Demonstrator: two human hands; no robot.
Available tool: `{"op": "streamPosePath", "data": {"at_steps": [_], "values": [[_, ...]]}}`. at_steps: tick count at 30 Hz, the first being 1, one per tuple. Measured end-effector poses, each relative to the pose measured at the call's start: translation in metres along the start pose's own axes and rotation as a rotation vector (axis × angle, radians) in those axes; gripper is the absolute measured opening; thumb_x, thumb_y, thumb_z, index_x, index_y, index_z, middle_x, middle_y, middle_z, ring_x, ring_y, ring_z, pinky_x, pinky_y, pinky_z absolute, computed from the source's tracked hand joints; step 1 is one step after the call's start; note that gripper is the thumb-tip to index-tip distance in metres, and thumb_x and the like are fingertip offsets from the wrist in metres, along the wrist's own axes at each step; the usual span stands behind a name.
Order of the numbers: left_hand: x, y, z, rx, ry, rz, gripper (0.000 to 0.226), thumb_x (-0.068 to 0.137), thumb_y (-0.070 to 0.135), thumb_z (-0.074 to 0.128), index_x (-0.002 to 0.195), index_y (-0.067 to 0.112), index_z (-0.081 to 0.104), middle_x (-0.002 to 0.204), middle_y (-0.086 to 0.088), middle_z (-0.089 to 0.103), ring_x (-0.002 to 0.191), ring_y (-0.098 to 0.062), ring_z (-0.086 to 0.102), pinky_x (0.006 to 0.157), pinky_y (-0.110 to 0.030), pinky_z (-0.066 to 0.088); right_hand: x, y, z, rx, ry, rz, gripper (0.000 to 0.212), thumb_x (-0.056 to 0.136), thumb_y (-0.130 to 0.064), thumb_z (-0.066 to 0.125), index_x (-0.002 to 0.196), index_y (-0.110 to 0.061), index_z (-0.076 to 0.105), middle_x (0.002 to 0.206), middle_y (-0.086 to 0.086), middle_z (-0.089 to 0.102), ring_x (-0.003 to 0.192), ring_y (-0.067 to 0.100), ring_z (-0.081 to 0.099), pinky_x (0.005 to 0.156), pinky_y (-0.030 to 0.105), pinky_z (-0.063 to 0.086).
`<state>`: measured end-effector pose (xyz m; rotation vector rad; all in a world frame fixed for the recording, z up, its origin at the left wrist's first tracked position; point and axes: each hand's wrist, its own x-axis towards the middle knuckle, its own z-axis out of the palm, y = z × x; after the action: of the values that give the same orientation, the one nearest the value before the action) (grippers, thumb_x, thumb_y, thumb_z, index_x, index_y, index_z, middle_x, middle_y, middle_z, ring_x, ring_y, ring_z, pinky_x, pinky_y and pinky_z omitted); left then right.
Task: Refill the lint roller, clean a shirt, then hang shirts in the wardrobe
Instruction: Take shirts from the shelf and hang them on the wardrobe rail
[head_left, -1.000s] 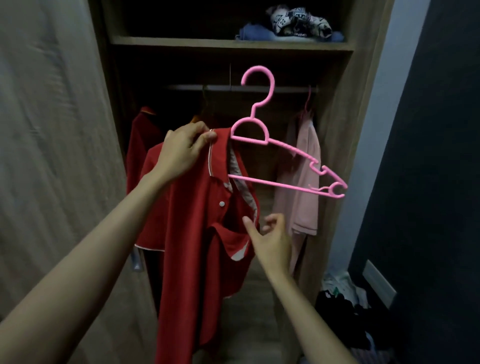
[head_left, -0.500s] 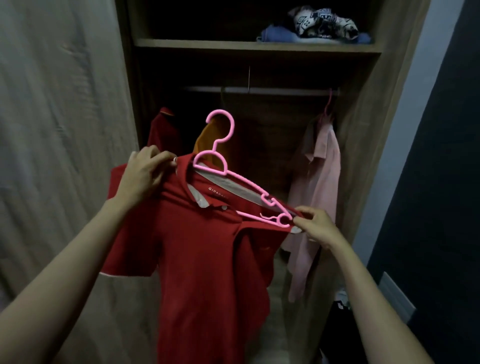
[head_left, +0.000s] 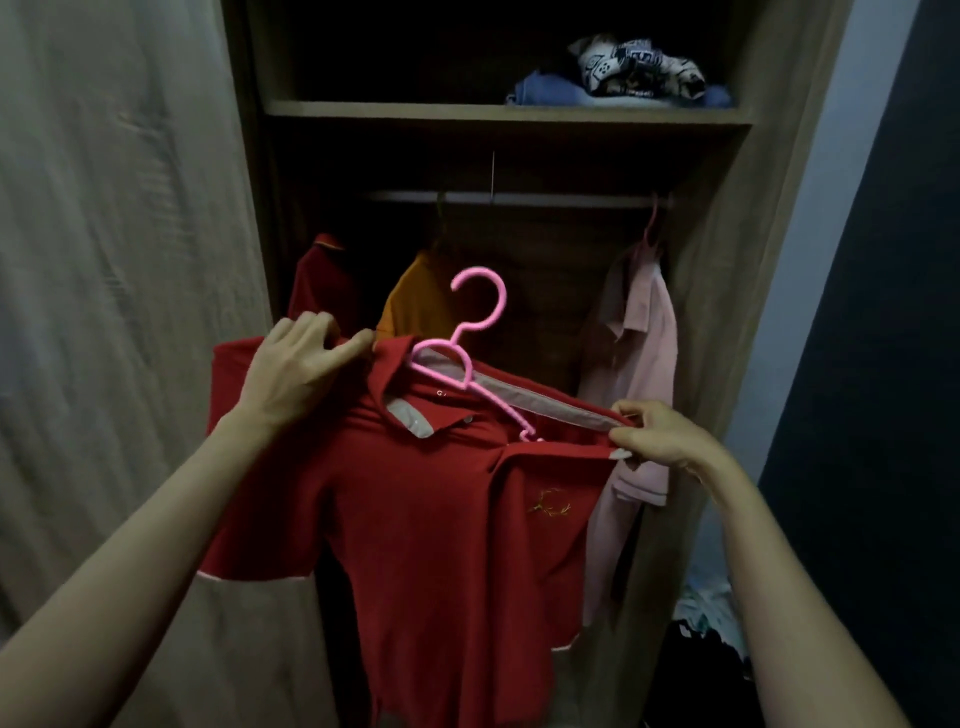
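A red polo shirt (head_left: 426, 525) hangs in front of the open wardrobe, spread between both hands. A pink plastic hanger (head_left: 470, 338) sits inside its collar with the hook standing up above it; the hanger's right arm disappears under the fabric. My left hand (head_left: 296, 371) grips the shirt's left shoulder beside the collar. My right hand (head_left: 657, 434) pinches the right shoulder edge of the shirt. The wardrobe rail (head_left: 519, 197) runs above, behind the hanger hook.
On the rail hang a red shirt (head_left: 319, 280), an orange shirt (head_left: 421, 296) and a pink shirt (head_left: 641, 338) on a pink hanger. Folded clothes (head_left: 623, 73) lie on the upper shelf (head_left: 498, 111). The wardrobe door (head_left: 114, 260) stands at the left; clothes are piled on the floor at right.
The hanger has gone from tilted and half outside the shirt to seated in the collar. My right hand moved from below the shirt to its right shoulder and pulled the fabric over the hanger's arm.
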<state>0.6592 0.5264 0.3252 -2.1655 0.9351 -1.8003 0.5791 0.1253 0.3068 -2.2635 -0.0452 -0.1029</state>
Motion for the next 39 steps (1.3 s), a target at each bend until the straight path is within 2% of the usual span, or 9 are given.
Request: {"op": "streamPosePath", "data": {"at_steps": [3,8,12,15,19,21,25,31,39], "values": [[-0.003,0.01,0.006,-0.014,-0.12,-0.056,0.024,0.09,0.022,0.049,0.111,0.016,0.058,0.074,-0.013,0.047,0.061,-0.028,0.048,0.055,-0.037,0.034,-0.002,-0.007,0.008,-0.052,0.057,-0.084,0.019,0.081,-0.002,0.054,0.068,-0.015,0.054,0.058,0.003,0.054,0.048,0.014,0.052,0.053,0.029,0.045],[-0.003,0.031,0.013,-0.195,-0.199,-0.563,0.03,0.092,0.036,0.041,0.098,0.016,0.062,0.075,-0.008,0.048,0.066,-0.029,0.05,0.064,-0.036,0.029,-0.012,-0.023,0.029,0.171,-0.03,-0.343,0.006,0.086,-0.019,0.067,0.085,-0.014,0.065,0.071,0.0,0.063,0.062,0.01,0.055,0.063,0.024,0.046],[-0.001,0.027,0.014,-0.357,-0.17,-0.625,0.036,0.093,0.041,0.037,0.097,0.015,0.061,0.078,-0.007,0.05,0.07,-0.027,0.052,0.068,-0.031,0.024,0.0,-0.019,0.032,0.081,0.507,-0.492,0.017,0.086,-0.041,0.063,0.096,-0.027,0.064,0.102,-0.002,0.062,0.096,0.01,0.058,0.087,0.023,0.042],[0.003,0.022,0.014,-0.442,-0.16,-0.616,0.036,0.094,0.043,0.038,0.098,0.017,0.062,0.081,-0.005,0.054,0.075,-0.024,0.053,0.069,-0.029,0.022,0.012,-0.008,0.031,-0.178,0.545,-0.462,0.044,0.088,-0.047,0.059,0.13,-0.04,0.046,0.133,-0.008,0.046,0.127,0.011,0.04,0.105,0.036,0.026],[0.013,0.025,0.012,-0.571,-0.099,-0.621,0.028,0.091,0.042,0.045,0.099,0.025,0.066,0.079,0.0,0.056,0.075,-0.019,0.057,0.07,-0.035,0.033,0.015,-0.009,0.041,-0.208,0.411,-0.539,0.026,0.095,-0.043,0.043,0.105,-0.025,0.059,0.099,-0.008,0.062,0.094,0.01,0.059,0.084,0.03,0.045],[0.019,0.028,0.011,-0.667,-0.105,-0.646,0.028,0.089,0.045,0.048,0.099,0.028,0.068,0.081,0.001,0.06,0.077,-0.016,0.059,0.077,-0.044,0.041,0.013,-0.013,0.044,-0.197,0.459,-0.539,0.038,0.095,-0.046,0.035,0.09,-0.016,0.059,0.084,-0.004,0.061,0.079,0.012,0.059,0.069,0.029,0.044],[0.023,0.025,0.016,-0.853,-0.128,-0.701,0.022,0.087,0.046,0.055,0.097,0.031,0.069,0.092,0.006,0.067,0.088,-0.011,0.064,0.092,-0.053,0.044,-0.001,-0.019,0.035,-0.169,0.447,-0.53,0.034,0.095,-0.044,0.042,0.087,-0.018,0.062,0.079,-0.007,0.064,0.075,0.008,0.06,0.069,0.034,0.049],[0.038,0.049,0.016,-1.153,-0.168,-0.646,0.014,0.087,0.03,0.062,0.089,0.043,0.068,0.091,0.011,0.07,0.09,-0.002,0.063,0.087,-0.025,0.047,-0.052,-0.036,-0.001,0.124,-0.003,-0.443,0.027,0.091,-0.026,0.052,0.105,-0.009,0.067,0.105,0.008,0.07,0.096,0.009,0.064,0.089,0.024,0.048],[0.051,0.074,0.027,-0.963,-0.197,-0.636,0.023,0.094,0.022,0.058,0.115,0.03,0.066,0.101,0.002,0.063,0.089,0.001,0.057,0.087,-0.011,0.039,-0.097,-0.022,-0.043,0.301,0.227,-0.25,0.017,0.089,-0.019,0.057,0.092,-0.011,0.072,0.083,-0.004,0.075,0.074,0.002,0.066,0.066,0.009,0.05]]}}
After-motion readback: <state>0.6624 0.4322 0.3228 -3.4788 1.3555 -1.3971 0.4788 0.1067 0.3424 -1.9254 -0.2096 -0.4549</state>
